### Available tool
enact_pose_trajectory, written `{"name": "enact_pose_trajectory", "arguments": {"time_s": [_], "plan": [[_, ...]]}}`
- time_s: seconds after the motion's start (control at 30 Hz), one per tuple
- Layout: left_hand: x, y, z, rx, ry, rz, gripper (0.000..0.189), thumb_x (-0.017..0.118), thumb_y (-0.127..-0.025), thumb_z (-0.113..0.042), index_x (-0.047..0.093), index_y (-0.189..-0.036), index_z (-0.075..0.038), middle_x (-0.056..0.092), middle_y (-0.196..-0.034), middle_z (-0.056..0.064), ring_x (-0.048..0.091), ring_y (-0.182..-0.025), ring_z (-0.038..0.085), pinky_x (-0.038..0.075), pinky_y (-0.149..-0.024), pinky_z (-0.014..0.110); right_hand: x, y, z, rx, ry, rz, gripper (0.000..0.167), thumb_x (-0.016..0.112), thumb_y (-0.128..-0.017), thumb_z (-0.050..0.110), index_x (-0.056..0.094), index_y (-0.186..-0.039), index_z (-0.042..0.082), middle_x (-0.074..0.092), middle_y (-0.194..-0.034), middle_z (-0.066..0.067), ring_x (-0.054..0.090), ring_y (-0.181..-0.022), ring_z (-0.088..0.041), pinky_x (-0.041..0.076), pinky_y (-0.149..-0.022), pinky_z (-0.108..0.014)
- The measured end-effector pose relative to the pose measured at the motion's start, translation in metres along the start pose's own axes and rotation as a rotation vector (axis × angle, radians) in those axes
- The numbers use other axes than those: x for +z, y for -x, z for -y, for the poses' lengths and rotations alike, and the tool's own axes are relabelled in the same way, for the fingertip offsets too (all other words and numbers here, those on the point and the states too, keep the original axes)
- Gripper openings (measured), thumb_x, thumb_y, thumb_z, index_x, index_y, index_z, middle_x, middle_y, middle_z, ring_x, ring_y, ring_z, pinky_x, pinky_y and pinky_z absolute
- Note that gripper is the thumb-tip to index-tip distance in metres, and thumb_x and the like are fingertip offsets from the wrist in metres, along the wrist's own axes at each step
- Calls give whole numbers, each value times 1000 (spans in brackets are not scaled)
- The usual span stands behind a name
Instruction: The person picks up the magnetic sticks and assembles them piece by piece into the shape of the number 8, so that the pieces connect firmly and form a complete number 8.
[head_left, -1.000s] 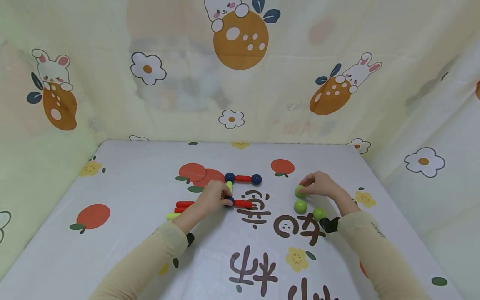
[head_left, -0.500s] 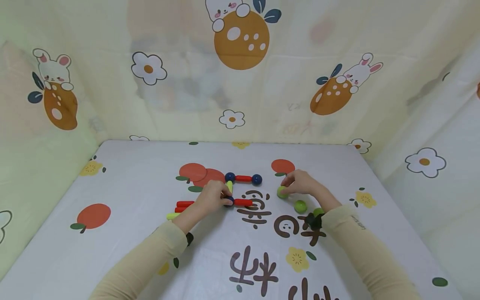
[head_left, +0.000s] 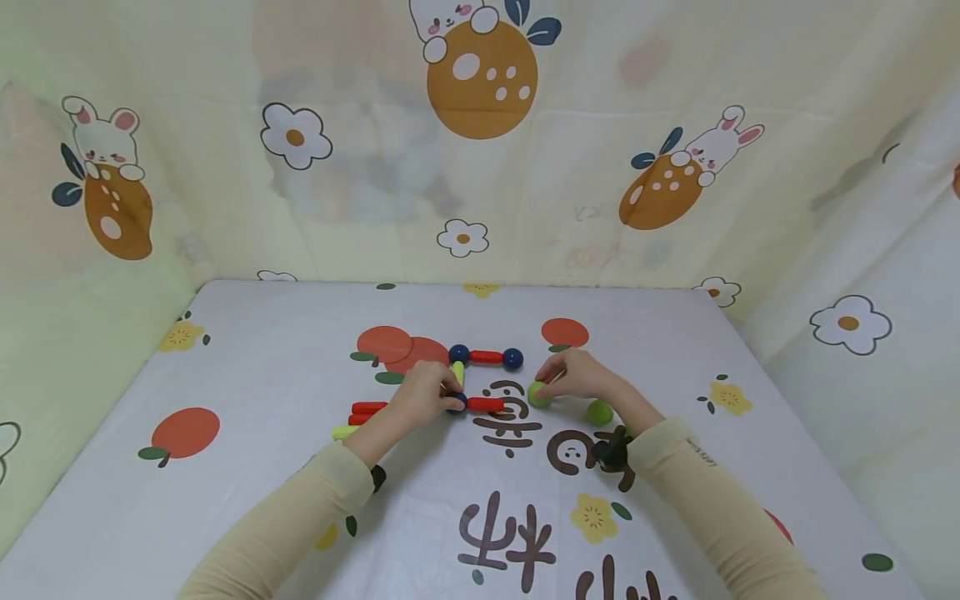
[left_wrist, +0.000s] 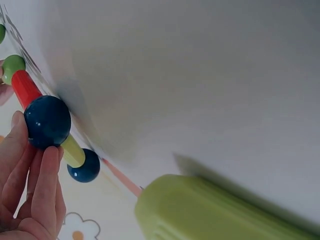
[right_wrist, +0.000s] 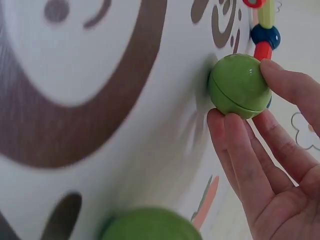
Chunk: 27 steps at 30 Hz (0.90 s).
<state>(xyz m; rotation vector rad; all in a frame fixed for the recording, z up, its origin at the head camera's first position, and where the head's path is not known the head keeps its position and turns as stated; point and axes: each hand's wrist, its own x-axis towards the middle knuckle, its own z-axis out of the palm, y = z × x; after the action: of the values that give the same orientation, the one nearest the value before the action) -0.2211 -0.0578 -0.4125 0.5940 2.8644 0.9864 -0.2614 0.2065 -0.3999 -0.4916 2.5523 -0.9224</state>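
My left hand pinches a dark blue ball between thumb and fingers. From that ball a red stick points right, and a yellow-green stick leads back to another blue ball. A second red stick joins this one to a third blue ball. My right hand holds a green ball by thumb and fingertips, close over the table, a short way right of the front red stick's free end.
Another green ball lies by my right wrist. Red sticks and a yellow-green stick lie left of my left hand, partly hidden by it. A printed cloth covers the table; a patterned curtain stands behind.
My right hand has carried the green ball leftward to near the front red stick. The right forearm now hides another green ball. My left hand stays on the blue ball.
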Motion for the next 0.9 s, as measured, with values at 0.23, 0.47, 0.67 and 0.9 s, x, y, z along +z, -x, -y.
{"name": "enact_pose_trajectory", "arguments": {"time_s": [0.23,0.47,0.67,0.9], "plan": [[0,0,0,-8,4,-4,22,77,-71,-12,72,-91,-2,65,-76,1,55,-74,14,48,-68,26,11,-2,3,-5,-39,14,27,76,-74,18,68,-96,4,66,-88,-3,61,-82,-17,49,-74,-30],[0,1,0,5,7,-12,22,78,-71,-10,72,-90,-2,65,-76,2,55,-73,15,47,-67,26,22,-2,4,-38,-68,-8,28,77,-72,18,68,-95,3,67,-86,-2,61,-81,-16,48,-74,-29],[0,1,0,2,11,-15,22,78,-71,-10,72,-91,-2,66,-76,2,55,-73,15,47,-66,25,28,-1,7,-36,-97,-27,29,77,-72,19,68,-96,5,67,-86,-1,59,-81,-16,47,-74,-29],[0,1,0,0,13,-11,22,78,-71,-11,72,-91,-2,65,-76,2,55,-73,15,48,-66,25,35,1,9,20,-154,-29,30,76,-74,22,68,-98,6,66,-88,-1,58,-81,-15,48,-74,-28]]}}
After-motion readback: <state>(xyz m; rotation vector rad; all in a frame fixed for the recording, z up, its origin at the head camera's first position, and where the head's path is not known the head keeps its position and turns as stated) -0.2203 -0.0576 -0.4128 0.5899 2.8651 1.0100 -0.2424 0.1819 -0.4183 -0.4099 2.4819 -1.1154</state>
